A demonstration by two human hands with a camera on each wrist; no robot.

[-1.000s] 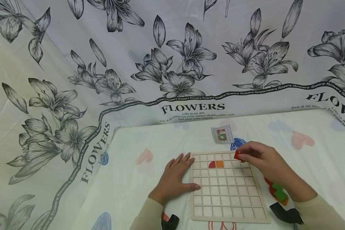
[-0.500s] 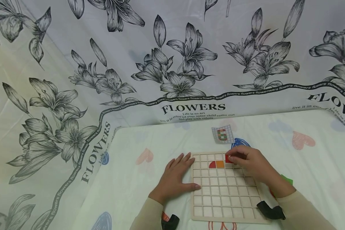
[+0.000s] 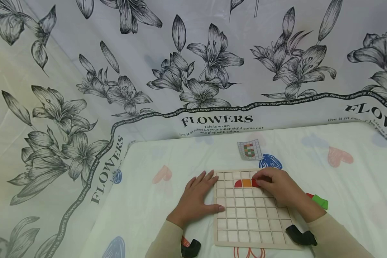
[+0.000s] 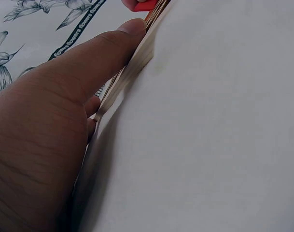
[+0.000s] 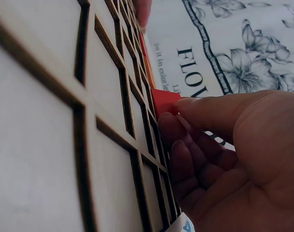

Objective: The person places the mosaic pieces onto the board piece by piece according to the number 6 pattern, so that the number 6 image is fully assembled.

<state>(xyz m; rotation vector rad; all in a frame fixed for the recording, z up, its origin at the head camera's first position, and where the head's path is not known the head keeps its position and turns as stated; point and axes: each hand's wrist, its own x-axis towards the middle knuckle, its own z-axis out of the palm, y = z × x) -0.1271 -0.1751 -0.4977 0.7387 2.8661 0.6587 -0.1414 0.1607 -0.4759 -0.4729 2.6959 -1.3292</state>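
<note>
A wooden grid board (image 3: 232, 215) lies on the patterned cloth. In its second row from the top, a red rounded piece (image 3: 238, 184) sits beside an orange square (image 3: 246, 183). My right hand (image 3: 278, 187) pinches another red piece (image 5: 165, 102) between thumb and forefinger, right at the cell on the orange square's right. In the right wrist view that piece stands tilted at the grid, its far end partly hidden by the fingertips in the head view. My left hand (image 3: 195, 201) rests with spread fingers along the board's left edge, thumb (image 4: 132, 29) over the frame.
Behind the board lies a small card (image 3: 249, 150) printed with a coloured grid pattern. A green piece (image 3: 320, 202) and a bit of red show beyond my right forearm, which hides others. Black wrist mounts (image 3: 301, 235) sit at both wrists. A floral sheet hangs behind.
My right hand has carried the red piece leftward from the board's upper right, then down to the cell beside the orange square. The left hand has stayed put.
</note>
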